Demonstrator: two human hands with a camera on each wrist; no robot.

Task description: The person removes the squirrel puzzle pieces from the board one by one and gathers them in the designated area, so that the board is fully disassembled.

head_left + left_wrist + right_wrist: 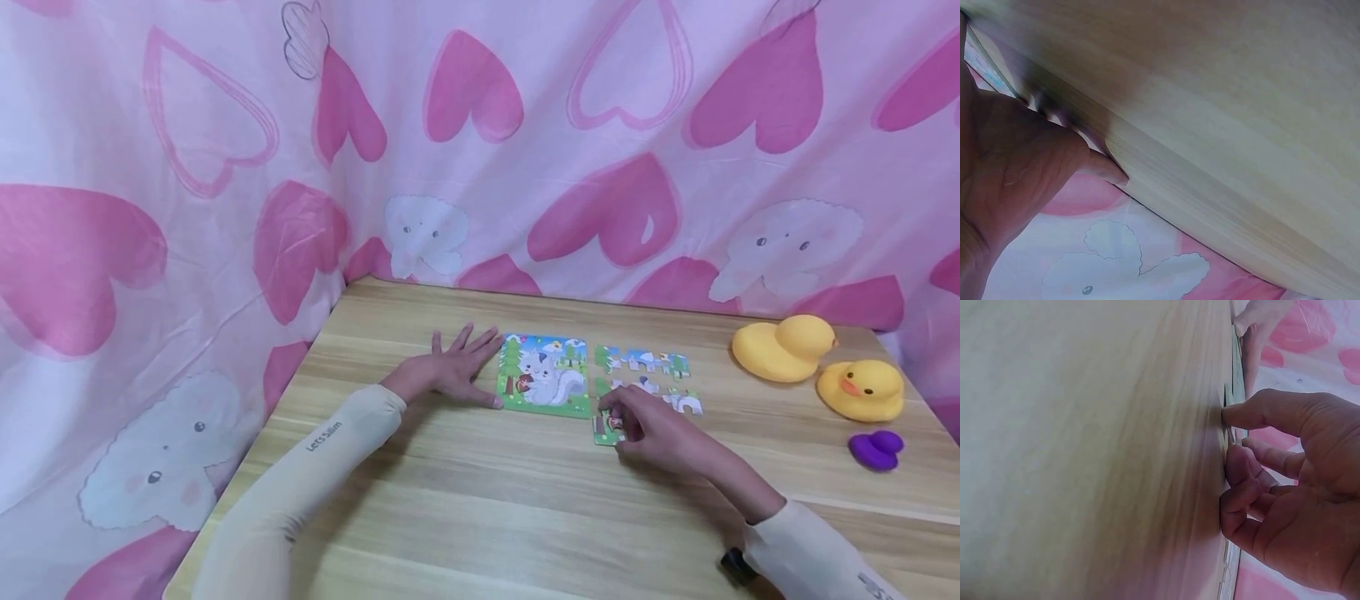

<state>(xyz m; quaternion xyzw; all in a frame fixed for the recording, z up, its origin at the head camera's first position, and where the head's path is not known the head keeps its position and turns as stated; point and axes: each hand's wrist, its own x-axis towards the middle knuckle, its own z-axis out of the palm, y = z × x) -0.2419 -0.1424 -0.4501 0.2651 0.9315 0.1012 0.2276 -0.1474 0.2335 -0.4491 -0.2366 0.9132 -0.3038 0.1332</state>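
On the wooden table [465, 517] lies a square picture [551, 375] of a grey squirrel among trees. My left hand [461, 371], fingers spread, rests flat at its left side, thumb at the lower left corner; the left wrist view shows this hand [1016, 156] from low down. To the right of the picture, several jigsaw puzzle pieces [648, 362] lie in rows. My right hand [660, 429] pinches a puzzle piece [606, 430] at the near left of these rows, close over the table. In the right wrist view, thumb and fingertips of this hand [1304, 469] meet at the thin piece's edge.
Two yellow toy ducks [780, 348] and a small purple duck [876, 450] stand at the table's right. Behind and to the left hangs a pink curtain [480, 175] with hearts. A small black object [738, 567] shows by the right sleeve.
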